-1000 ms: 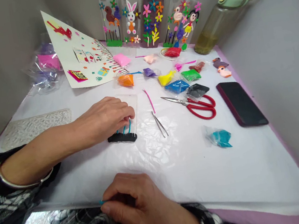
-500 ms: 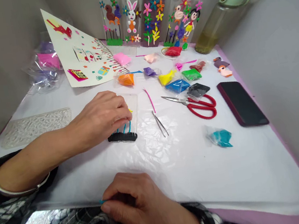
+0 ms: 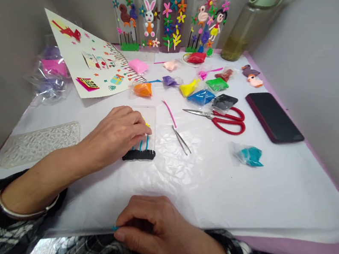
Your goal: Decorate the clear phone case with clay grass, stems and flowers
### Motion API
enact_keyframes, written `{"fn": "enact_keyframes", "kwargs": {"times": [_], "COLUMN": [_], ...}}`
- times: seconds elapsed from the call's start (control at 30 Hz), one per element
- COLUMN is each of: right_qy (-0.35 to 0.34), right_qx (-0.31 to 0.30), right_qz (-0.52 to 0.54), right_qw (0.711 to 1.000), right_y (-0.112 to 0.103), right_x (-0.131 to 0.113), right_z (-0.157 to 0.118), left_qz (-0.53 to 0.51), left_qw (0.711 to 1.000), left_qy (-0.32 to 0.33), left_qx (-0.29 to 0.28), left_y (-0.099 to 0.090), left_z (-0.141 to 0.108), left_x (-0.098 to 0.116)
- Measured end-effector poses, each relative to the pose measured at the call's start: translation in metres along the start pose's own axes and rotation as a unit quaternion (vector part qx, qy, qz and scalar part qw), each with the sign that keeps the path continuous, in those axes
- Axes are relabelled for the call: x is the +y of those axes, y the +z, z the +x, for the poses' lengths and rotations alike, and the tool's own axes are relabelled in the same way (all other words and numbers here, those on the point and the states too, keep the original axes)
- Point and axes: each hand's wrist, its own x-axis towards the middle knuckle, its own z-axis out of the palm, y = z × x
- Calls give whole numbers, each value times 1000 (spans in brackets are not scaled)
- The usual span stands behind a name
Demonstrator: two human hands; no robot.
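My left hand (image 3: 121,128) rests over a clear phone case (image 3: 150,115), fingers curled down and together near its upper part. Whatever sits under those fingertips is hidden. On the case show a black clay strip (image 3: 138,154) along the near end, thin teal clay stems (image 3: 146,142) rising from it, and a bit of yellow clay (image 3: 147,124) beside my fingers. Close to the table's front edge, my right hand (image 3: 160,228) pinches a small piece of teal clay (image 3: 115,228) between thumb and forefinger. Tweezers (image 3: 181,140) lie right of the case.
Red-handled scissors (image 3: 229,121), a teal clay packet (image 3: 251,156) and a black phone (image 3: 274,117) lie to the right. Several clay packets, including a blue one (image 3: 201,97), sit behind. Decorated cases, a card (image 3: 97,65) and a bottle (image 3: 235,33) stand at the back; a textured clear case (image 3: 42,144) lies left.
My left hand has shifted very slightly down over the case, its fingertips still at the yellow clay. My right hand keeps its pinch on the teal clay.
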Motion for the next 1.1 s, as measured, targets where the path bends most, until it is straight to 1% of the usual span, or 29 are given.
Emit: {"fn": "enact_keyframes", "kwargs": {"times": [0.07,0.17,0.27,0.4,0.47,0.53,0.63,0.7,0.77,0.8,0.87,0.93,1.0,1.1], "right_qy": [-2,-8,-5,0,-4,-6,8,33,54,62,77,94,103,111], "right_qx": [0,5,4,4,9,32,66,64,52,48,48,53,61,68], "right_qz": [3,5,3,3,16,40,77,110,152,171,194,204,203,197], "right_qw": [1000,1000,1000,1000,1000,999,995,991,985,982,977,973,972,972], "right_y": [0,0,-1,0,0,1,2,2,2,3,4,5,6,7], "right_x": [0,-1,-2,0,3,6,7,6,5,5,5,5,6,6], "right_z": [0,1,0,1,1,1,-1,-2,-2,-2,-1,0,1,3], "left_qz": [4,9,13,-4,-8,-12,-36,-71,-123,-149,-197,-223,-225,-188], "left_qw": [1000,1000,1000,1000,1000,999,996,992,987,983,971,962,960,965], "left_qy": [0,-10,-14,4,2,-9,-25,-46,-71,-92,-120,-145,-155,-157], "left_qx": [4,-8,-18,-15,2,31,78,93,73,53,62,58,60,90], "left_y": [-2,-4,-1,3,1,-6,-17,-22,-22,-21,-15,-7,0,7], "left_z": [-1,-1,1,2,0,-6,-27,-49,-75,-87,-109,-123,-130,-133], "left_x": [1,3,3,2,2,5,19,34,51,59,74,86,95,104]}}
